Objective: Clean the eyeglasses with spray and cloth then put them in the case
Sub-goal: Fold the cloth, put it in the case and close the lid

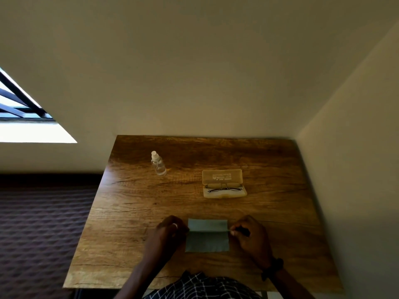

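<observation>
A grey-green cleaning cloth (pixel 206 236) lies on the wooden table (pixel 133 212) near its front edge, with its far part folded toward me. My left hand (pixel 170 230) pinches the cloth's left edge at the fold. My right hand (pixel 248 233) pinches its right edge at the same height. Farther back, right of centre, a translucent beige case (pixel 223 184) stands open with thin dark-framed eyeglasses (pixel 224 188) lying in its tray. A small clear spray bottle (pixel 158 164) with a white cap stands at the back left.
The table sits in a corner, with walls behind it and along its right side. A dark patterned floor (pixel 43 223) lies to the left. A bright window (pixel 21 117) shows at upper left.
</observation>
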{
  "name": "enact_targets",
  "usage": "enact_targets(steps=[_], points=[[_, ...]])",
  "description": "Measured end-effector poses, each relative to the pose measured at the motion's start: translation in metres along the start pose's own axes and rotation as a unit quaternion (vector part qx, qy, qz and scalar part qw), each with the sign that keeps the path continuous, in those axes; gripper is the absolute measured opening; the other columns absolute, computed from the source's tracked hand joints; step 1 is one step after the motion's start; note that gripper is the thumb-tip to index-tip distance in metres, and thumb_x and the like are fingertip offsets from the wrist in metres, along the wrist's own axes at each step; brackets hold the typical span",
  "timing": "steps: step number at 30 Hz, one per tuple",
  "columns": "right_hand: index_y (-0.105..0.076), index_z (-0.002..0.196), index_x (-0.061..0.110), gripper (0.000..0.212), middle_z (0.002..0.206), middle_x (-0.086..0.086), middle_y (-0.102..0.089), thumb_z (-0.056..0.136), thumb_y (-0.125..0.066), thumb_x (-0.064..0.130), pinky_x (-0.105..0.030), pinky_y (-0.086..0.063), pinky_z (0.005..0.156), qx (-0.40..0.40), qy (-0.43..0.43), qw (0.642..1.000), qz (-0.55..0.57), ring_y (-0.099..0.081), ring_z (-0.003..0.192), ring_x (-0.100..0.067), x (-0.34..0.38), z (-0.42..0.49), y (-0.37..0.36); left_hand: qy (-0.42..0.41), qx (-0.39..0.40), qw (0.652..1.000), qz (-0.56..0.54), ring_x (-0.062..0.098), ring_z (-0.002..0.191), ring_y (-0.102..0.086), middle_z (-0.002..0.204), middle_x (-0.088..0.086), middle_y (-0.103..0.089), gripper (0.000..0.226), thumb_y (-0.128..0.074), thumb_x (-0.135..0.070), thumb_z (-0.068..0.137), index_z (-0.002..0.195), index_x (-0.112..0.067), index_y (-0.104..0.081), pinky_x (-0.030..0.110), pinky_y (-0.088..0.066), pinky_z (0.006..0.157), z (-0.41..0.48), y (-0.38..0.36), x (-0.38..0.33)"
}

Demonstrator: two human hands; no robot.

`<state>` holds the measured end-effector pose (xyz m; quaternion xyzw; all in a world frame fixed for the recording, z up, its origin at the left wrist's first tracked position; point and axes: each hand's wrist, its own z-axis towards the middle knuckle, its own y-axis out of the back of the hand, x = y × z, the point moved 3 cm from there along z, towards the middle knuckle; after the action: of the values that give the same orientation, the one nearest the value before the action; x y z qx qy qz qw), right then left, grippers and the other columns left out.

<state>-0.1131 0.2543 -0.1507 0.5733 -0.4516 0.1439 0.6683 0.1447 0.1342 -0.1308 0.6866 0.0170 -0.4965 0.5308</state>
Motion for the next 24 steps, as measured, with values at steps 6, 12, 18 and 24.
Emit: enact_targets(steps=[6,12,18,24], points=[[-0.072,0.072,0.026,0.023,0.082,0.017,-0.056,0.069,-0.083,0.007,-0.004,-0.039,0.065,0.024,0.011,0.999,-0.033,-0.055,0.081,0.006,-0.004,-0.012,-0.002,0.007,0.004,1.000,0.023,0.004,0.073,-0.067,0.107,-0.008,-0.067,0.004,-0.075,-0.016,0.086,0.090,-0.015,-0.076,0.025,-0.058,0.055,-0.015,-0.005,-0.006],[-0.074,0.073,0.020,0.013,0.085,0.006,-0.059,0.070,-0.081,0.009,-0.018,-0.047,0.067,0.046,0.022,0.997,-0.056,-0.057,0.082,-0.006,-0.004,-0.018,-0.003,-0.003,0.024,1.000,0.005,-0.005,0.076,-0.063,0.106,-0.012,-0.064,0.013,-0.077,-0.016,0.084,0.096,-0.020,-0.074,0.014,-0.054,0.056,-0.026,-0.010,-0.005],[-0.074,0.073,0.019,0.010,0.086,0.005,-0.061,0.071,-0.080,0.011,-0.029,-0.052,0.072,0.062,0.042,0.994,-0.076,-0.056,0.088,-0.009,-0.002,-0.023,-0.002,-0.001,0.030,1.000,0.003,-0.003,0.078,-0.062,0.106,-0.017,-0.061,0.011,-0.065,-0.024,0.088,0.096,-0.030,-0.069,0.009,-0.050,0.056,-0.034,-0.015,0.007],[-0.074,0.075,0.021,0.006,0.088,0.006,-0.060,0.074,-0.078,0.016,-0.027,-0.050,0.070,0.072,0.090,0.984,-0.137,-0.055,0.089,-0.012,-0.001,-0.030,-0.004,-0.034,0.040,0.998,0.037,-0.007,0.080,-0.060,0.111,-0.016,-0.059,0.019,-0.056,-0.038,0.088,0.096,-0.027,-0.070,0.003,-0.047,0.058,-0.036,-0.014,0.000]])
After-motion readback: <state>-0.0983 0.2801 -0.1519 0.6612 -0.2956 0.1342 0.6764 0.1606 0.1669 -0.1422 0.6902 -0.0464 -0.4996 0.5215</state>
